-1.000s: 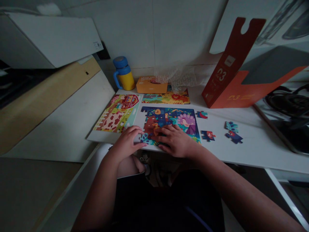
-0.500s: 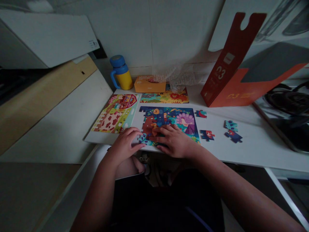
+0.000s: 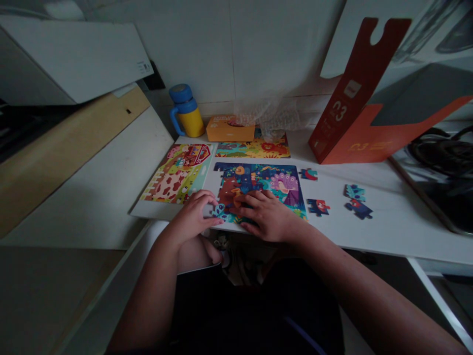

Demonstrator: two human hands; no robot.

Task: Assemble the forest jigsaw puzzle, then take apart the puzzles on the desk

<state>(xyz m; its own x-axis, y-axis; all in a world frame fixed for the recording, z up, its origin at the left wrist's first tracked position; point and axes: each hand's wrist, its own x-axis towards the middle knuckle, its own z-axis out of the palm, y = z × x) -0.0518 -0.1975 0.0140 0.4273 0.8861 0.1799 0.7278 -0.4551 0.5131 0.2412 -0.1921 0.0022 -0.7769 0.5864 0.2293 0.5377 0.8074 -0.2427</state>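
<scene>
A dark blue jungle puzzle (image 3: 269,182) lies partly assembled on the white table (image 3: 391,227). My left hand (image 3: 194,217) pinches a blue-green puzzle piece (image 3: 219,211) at the puzzle's lower left corner, fingers arched over it. My right hand (image 3: 269,216) lies flat with fingers spread on the puzzle's lower middle, pressing it down. Loose pieces lie to the right: one (image 3: 308,173) by the puzzle's top right corner, one (image 3: 318,206) near its lower right, and two more (image 3: 356,201) farther right.
A finished farm puzzle (image 3: 179,172) lies at the left, a lion puzzle (image 3: 254,149) behind. A blue and yellow mug (image 3: 186,112), a small orange box (image 3: 229,129), crumpled plastic wrap (image 3: 271,116) and a tall red-orange box (image 3: 354,98) stand at the back. A stove (image 3: 439,167) sits right.
My left hand's fingers have lifted from flat into a pinch on the corner piece. My right hand stays pressed on the puzzle.
</scene>
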